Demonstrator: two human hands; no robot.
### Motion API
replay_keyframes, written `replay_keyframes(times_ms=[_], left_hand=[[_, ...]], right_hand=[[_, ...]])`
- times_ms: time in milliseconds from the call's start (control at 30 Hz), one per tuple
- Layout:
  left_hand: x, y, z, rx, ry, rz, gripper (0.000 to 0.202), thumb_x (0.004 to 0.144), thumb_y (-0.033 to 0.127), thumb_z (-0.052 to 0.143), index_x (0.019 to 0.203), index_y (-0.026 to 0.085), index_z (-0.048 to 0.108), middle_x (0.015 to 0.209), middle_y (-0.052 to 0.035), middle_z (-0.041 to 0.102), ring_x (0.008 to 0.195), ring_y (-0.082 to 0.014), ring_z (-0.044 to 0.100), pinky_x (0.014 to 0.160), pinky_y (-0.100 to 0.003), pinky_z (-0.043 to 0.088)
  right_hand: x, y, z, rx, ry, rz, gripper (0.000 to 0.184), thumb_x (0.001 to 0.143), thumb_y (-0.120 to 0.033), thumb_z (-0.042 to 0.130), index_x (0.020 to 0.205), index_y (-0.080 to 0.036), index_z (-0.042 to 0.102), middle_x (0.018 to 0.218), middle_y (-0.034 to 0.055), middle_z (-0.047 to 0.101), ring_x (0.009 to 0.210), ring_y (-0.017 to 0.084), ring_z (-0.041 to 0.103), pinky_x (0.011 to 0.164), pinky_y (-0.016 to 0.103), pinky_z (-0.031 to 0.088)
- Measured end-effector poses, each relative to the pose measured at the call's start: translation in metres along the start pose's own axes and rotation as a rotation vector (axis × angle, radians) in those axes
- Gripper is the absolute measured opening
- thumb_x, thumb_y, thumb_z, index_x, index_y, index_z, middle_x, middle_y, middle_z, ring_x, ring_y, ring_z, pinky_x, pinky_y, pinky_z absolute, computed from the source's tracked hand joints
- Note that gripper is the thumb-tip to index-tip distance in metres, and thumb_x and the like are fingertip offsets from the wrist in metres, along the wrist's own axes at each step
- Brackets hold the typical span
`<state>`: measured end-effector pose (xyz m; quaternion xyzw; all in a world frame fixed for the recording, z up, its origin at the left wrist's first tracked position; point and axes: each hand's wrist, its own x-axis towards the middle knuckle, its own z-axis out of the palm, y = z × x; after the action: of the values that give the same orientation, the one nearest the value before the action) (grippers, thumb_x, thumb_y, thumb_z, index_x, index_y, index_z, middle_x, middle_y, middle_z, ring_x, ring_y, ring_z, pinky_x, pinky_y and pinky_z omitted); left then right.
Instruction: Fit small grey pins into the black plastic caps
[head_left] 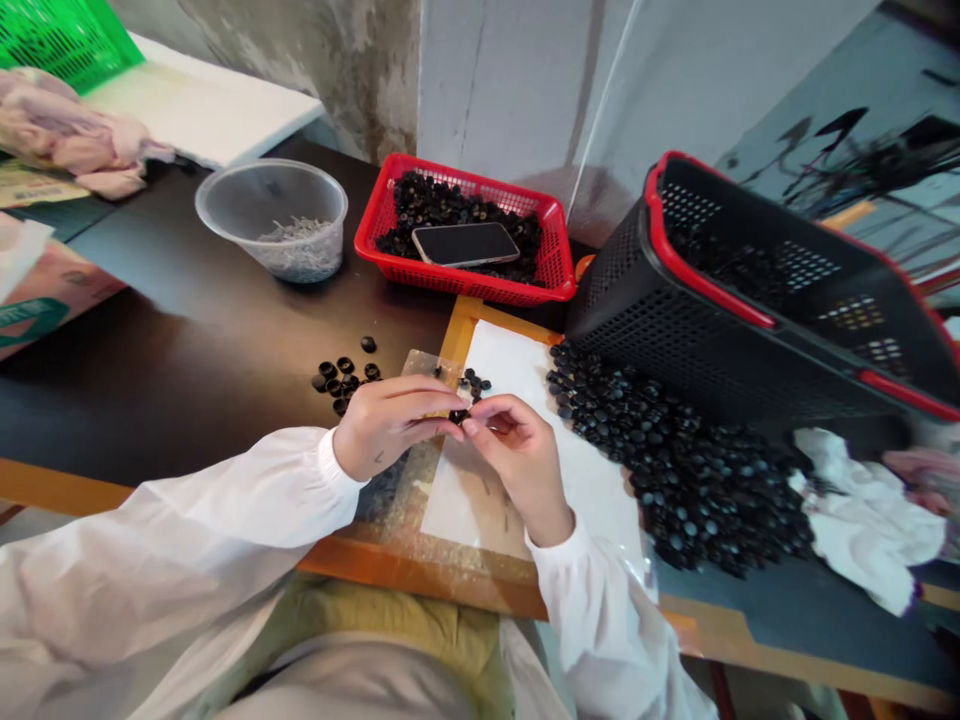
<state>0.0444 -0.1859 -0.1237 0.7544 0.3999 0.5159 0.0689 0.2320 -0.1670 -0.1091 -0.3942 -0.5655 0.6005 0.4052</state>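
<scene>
**Nothing legible on my bench.**
The pink cardboard carton (52, 300) at my far left carried a green printed mark, but it was blurred and cut off by the edge of the view, so I could not make out a single letter. The pale yellow printed sheet (37, 185) lying beneath the crumpled pink cloth (75, 140) showed only small print, too blurred and too small for me to read.
</scene>
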Motion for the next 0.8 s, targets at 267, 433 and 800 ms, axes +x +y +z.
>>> replay_keyframes(times_ms=[267,433,800], left_hand=[[-0.0005,-0.0021,-0.0009,0.012,-0.004,-0.019,0.026,0.084,0.030,0.077,0.106,0.016,0.075,0.096,-0.0058,0.075,0.081,-0.0121,0.073,0.080,-0.021,0.062],[-0.0004,-0.0018,-0.0013,0.005,-0.010,-0.001,0.026,0.085,0.031,0.077,0.107,0.018,0.075,0.094,-0.0047,0.076,0.082,-0.0124,0.073,0.080,-0.022,0.062],[-0.0011,-0.0006,-0.0019,0.002,-0.007,-0.005,0.027,0.085,0.033,0.076,0.106,0.017,0.076,0.094,-0.0055,0.076,0.082,-0.0123,0.073,0.080,-0.021,0.062]], right_hand=[[0.0022,0.0013,-0.0031,-0.060,0.000,-0.017,0.015,0.083,-0.034,0.074,0.088,-0.023,0.066,0.087,0.0019,0.070,0.082,0.017,0.067,0.076,0.030,0.058],[0.0023,0.0020,-0.0027,-0.050,-0.038,-0.029,0.013,0.085,-0.033,0.073,0.089,-0.023,0.066,0.089,0.0023,0.070,0.084,0.017,0.066,0.076,0.030,0.058],[0.0015,0.0022,-0.0029,-0.048,-0.031,-0.036,0.014,0.084,-0.033,0.074,0.089,-0.023,0.066,0.088,0.0016,0.070,0.083,0.017,0.066,0.076,0.029,0.057]])
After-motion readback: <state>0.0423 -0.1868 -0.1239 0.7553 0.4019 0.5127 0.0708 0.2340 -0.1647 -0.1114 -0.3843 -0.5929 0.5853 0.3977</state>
